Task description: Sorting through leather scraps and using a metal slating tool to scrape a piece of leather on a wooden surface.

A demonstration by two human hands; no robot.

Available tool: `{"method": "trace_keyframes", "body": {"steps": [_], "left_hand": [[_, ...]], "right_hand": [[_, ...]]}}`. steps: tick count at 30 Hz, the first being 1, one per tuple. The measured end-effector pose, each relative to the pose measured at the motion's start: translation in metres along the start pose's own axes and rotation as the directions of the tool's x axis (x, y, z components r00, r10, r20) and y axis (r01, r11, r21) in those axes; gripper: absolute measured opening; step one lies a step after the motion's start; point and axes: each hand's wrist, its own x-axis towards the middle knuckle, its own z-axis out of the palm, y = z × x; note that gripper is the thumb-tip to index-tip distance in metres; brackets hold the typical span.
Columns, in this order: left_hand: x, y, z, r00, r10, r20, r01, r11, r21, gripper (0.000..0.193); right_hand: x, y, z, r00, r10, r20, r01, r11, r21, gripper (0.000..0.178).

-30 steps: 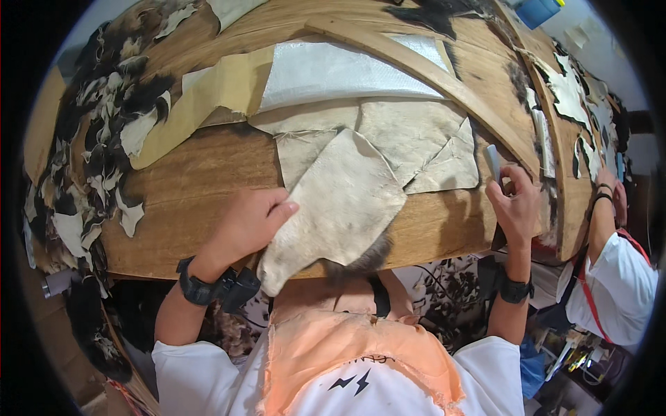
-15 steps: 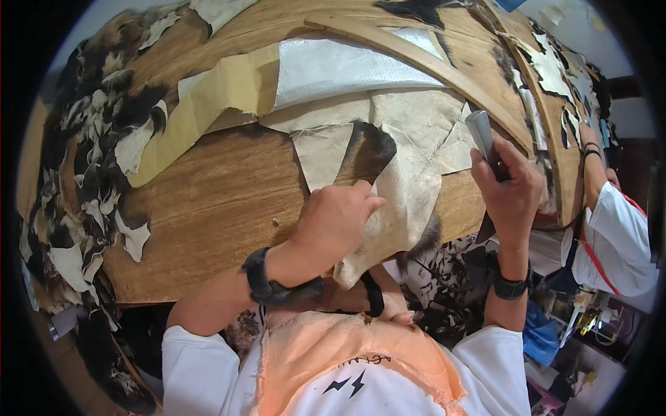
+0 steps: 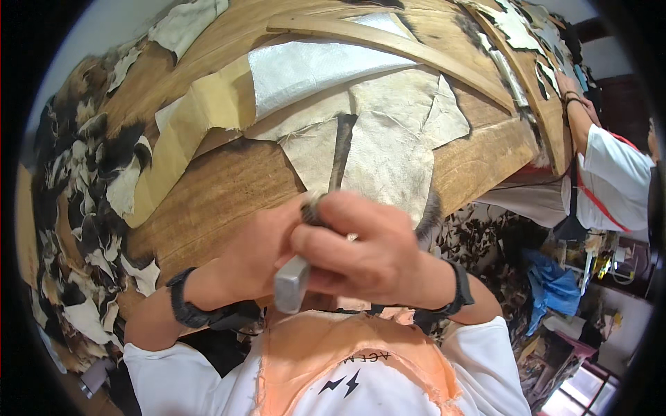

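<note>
At centre frame, the right hand (image 3: pixel 368 249) grips a metal tool (image 3: pixel 290 286), fingers closed; the left hand (image 3: pixel 258 243) seems to pinch the hide (image 3: pixel 390 166), spread above on the tabletop (image 3: pixel 215 197). It looks like edge work, calling for steady tension next.

Pale hide piece (image 3: pixel 392 159), creased, fur-edged, grey tool (image 3: pixel 291 284) tilted near it

Wears a white short-sleeved T-shirt (image 3: pixel 182 380) with black zigzag marks (image 3: pixel 340 383), a peach-orange cloth (image 3: pixel 295 350) with frayed edges, and a black band (image 3: pixel 184 303) around each wrist.
</note>
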Motion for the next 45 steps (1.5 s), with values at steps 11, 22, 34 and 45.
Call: {"method": "trace_keyframes", "body": {"steps": [11,22,34,45], "left_hand": [[0.044,-0.014,-0.060,0.955,-0.155,0.253,0.170,0.985,-0.039,0.014],[0.064,-0.061,-0.038,0.940,0.044,0.340,-0.001,0.992,-0.125,0.011],[0.070,-0.064,-0.040,0.915,0.133,0.380,-0.149,0.989,0.013,0.014],[0.072,-0.067,-0.036,0.913,0.205,0.354,-0.237,0.970,0.049,0.028]], "right_hand": [[-0.052,0.050,0.012,0.929,0.368,0.024,-0.344,0.888,-0.305,0.017],[-0.035,0.046,0.045,0.955,0.292,0.053,-0.247,0.881,-0.404,0.016],[-0.044,0.059,0.047,0.984,0.155,0.087,-0.105,0.902,-0.420,0.010],[-0.043,0.070,0.050,0.981,0.193,-0.002,-0.186,0.941,-0.283,0.012]]}}
